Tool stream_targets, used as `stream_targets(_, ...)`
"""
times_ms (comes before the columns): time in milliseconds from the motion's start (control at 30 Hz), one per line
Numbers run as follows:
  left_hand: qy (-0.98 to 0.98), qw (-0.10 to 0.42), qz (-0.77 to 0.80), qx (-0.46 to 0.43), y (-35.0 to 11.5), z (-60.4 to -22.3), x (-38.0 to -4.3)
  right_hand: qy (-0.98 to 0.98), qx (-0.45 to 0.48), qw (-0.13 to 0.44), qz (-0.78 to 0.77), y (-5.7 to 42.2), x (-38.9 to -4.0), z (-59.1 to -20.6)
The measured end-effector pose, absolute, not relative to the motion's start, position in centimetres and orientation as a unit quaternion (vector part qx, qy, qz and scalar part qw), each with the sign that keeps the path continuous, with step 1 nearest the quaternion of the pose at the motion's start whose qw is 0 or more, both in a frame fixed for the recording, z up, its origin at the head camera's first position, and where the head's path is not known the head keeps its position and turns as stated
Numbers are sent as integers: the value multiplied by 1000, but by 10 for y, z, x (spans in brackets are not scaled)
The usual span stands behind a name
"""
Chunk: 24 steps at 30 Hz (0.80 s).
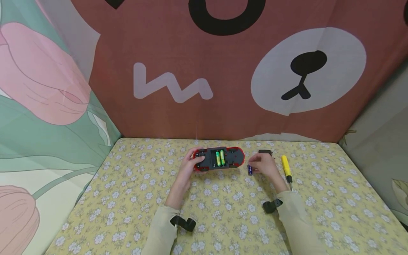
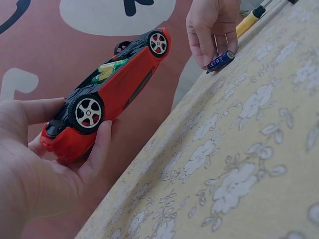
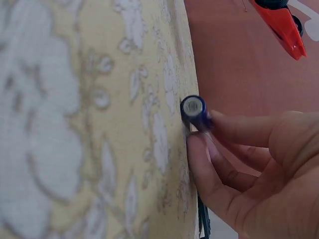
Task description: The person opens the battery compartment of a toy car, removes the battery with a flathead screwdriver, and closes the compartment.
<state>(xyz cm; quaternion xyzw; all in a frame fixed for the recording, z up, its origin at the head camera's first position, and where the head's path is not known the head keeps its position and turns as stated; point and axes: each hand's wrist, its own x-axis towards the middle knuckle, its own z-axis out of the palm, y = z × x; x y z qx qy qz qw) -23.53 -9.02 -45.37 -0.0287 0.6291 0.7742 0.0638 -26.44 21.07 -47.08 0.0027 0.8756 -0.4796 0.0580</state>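
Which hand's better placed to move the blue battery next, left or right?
Probably the right hand: its fingers are at the blue battery, off to that side, while the left hand is busy gripping the upturned car.

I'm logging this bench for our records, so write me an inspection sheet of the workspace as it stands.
Surface: yellow floral tablecloth covering the tabletop.
Job's things: red-and-black toy car, underside showing, two green cylindrical batteries in its open bay; one dark blue cylindrical battery.
Clutter: yellow-and-black screwdriver, lying right of the right hand; small black piece beyond that hand, partly hidden, use unclear.
Hands: left hand grips one end of the car; right hand pinches the blue battery, cloth contact unclear.
Cables: nothing seen.
Surroundings: reddish-brown cartoon-face fabric backdrop behind; green-and-pink floral fabric at left.
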Motion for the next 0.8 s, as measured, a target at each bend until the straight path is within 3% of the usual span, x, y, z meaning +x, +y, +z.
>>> stream_targets(800, 635, 65, 770, -25, -91, -454, -236, 887, -29, 22, -461, 217, -258, -449)
